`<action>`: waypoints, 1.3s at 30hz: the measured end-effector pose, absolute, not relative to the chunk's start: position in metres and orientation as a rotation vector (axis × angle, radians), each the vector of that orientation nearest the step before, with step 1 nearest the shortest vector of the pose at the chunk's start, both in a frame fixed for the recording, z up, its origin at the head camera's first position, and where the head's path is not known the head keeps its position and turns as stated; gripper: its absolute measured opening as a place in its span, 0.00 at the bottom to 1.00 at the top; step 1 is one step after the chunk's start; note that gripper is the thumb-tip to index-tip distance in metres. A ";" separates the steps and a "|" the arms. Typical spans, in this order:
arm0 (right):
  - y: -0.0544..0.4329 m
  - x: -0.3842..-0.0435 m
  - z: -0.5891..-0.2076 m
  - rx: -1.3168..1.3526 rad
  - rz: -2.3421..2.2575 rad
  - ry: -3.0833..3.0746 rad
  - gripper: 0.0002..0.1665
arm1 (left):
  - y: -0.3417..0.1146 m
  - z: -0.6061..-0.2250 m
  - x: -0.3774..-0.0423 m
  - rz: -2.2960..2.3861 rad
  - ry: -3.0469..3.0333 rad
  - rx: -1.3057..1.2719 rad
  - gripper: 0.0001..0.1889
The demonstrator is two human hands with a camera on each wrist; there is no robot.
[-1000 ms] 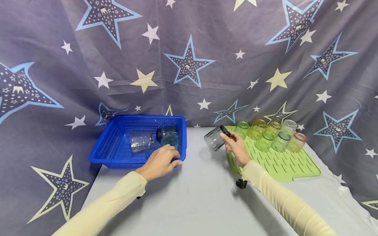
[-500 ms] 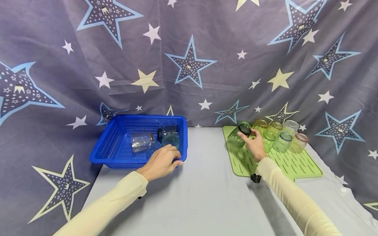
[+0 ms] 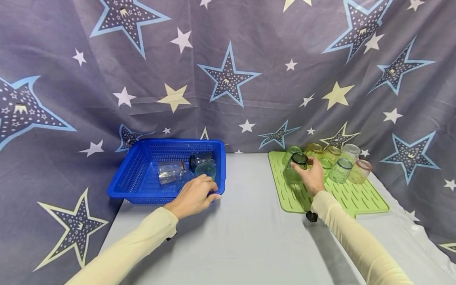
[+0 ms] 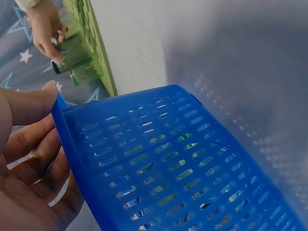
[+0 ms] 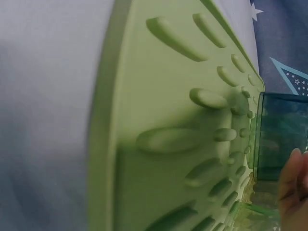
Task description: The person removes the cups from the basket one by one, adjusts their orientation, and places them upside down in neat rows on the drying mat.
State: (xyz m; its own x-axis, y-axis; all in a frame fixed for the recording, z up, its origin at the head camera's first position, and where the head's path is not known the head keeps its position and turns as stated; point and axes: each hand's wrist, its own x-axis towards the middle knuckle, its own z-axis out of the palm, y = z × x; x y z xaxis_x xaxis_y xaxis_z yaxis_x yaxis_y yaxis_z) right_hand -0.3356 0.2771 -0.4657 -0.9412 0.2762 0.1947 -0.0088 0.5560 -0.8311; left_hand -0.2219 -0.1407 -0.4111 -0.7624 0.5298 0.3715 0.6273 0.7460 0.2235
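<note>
The left hand gripped the rim of the blue basket, presumably to steady it, with glasses lying inside just beyond its knuckles. The right hand pinched the dark glass tumbler near its top, likely leaving the lower end free; the tumbler was between thumb and fingers over the green drying mat, contact unclear.

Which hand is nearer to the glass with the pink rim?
Right: the right hand is left of that glass; the left hand, much farther left, grips the blue basket.
</note>
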 end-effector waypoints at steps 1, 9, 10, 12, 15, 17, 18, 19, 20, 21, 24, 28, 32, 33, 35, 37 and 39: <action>0.277 -0.335 -0.466 -0.233 1.328 -2.491 0.52 | -0.141 -0.411 -0.222 -0.488 -2.663 -0.901 0.06; 0.280 -0.331 -0.472 -0.320 1.317 -2.485 0.50 | -0.141 -0.413 -0.222 -0.489 -2.661 -0.903 0.06; 0.280 -0.330 -0.472 -0.325 1.313 -2.490 0.50 | -0.141 -0.413 -0.222 -0.489 -2.661 -0.905 0.06; 0.281 -0.330 -0.474 -0.326 1.304 -2.493 0.49 | -0.141 -0.413 -0.222 -0.489 -2.659 -0.908 0.07; 0.283 -0.331 -0.475 -0.309 1.272 -2.506 0.50 | -0.141 -0.412 -0.223 -0.488 -2.655 -0.910 0.07; 0.284 -0.331 -0.476 -0.290 1.241 -2.519 0.51 | -0.141 -0.412 -0.223 -0.487 -2.653 -0.909 0.07; 0.284 -0.331 -0.476 -0.283 1.227 -2.527 0.51 | -0.141 -0.412 -0.223 -0.489 -2.652 -0.909 0.07; 0.284 -0.331 -0.476 -0.276 1.212 -2.534 0.52 | -0.141 -0.412 -0.223 -0.489 -2.652 -0.909 0.07; 0.284 -0.331 -0.476 -0.274 1.199 -2.540 0.52 | -0.141 -0.412 -0.223 -0.490 -2.651 -0.909 0.06; 0.284 -0.330 -0.477 -0.272 1.190 -2.544 0.52 | -0.141 -0.412 -0.223 -0.489 -2.652 -0.909 0.06; 0.283 -0.328 -0.477 -0.273 1.181 -2.542 0.53 | -0.141 -0.412 -0.223 -0.497 -2.655 -0.904 0.07; 0.281 -0.327 -0.476 -0.276 1.186 -2.526 0.52 | -0.140 -0.412 -0.223 -0.507 -2.661 -0.891 0.06; 0.281 -0.326 -0.474 -0.272 1.186 -2.503 0.52 | -0.140 -0.413 -0.223 -0.509 -2.664 -0.886 0.06; 0.281 -0.326 -0.474 -0.269 1.185 -2.494 0.52 | -0.140 -0.413 -0.222 -0.508 -2.665 -0.886 0.06; 0.281 -0.326 -0.473 -0.265 1.190 -2.474 0.51 | -0.140 -0.412 -0.222 -0.508 -2.667 -0.889 0.07; 0.281 -0.326 -0.472 -0.252 1.184 -2.453 0.50 | -0.141 -0.413 -0.222 -0.508 -2.667 -0.893 0.07; 0.281 -0.325 -0.472 -0.239 1.184 -2.427 0.49 | -0.141 -0.413 -0.223 -0.506 -2.668 -0.896 0.07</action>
State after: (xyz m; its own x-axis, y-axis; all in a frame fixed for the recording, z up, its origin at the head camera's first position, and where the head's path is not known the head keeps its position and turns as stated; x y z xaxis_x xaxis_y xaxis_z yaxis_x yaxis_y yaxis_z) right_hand -0.3255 0.2812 -0.4717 -0.8938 0.3328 0.3005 -0.0320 0.6211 -0.7831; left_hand -0.2227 -0.1411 -0.4125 -0.7682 0.5239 0.3679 0.6222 0.7462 0.2367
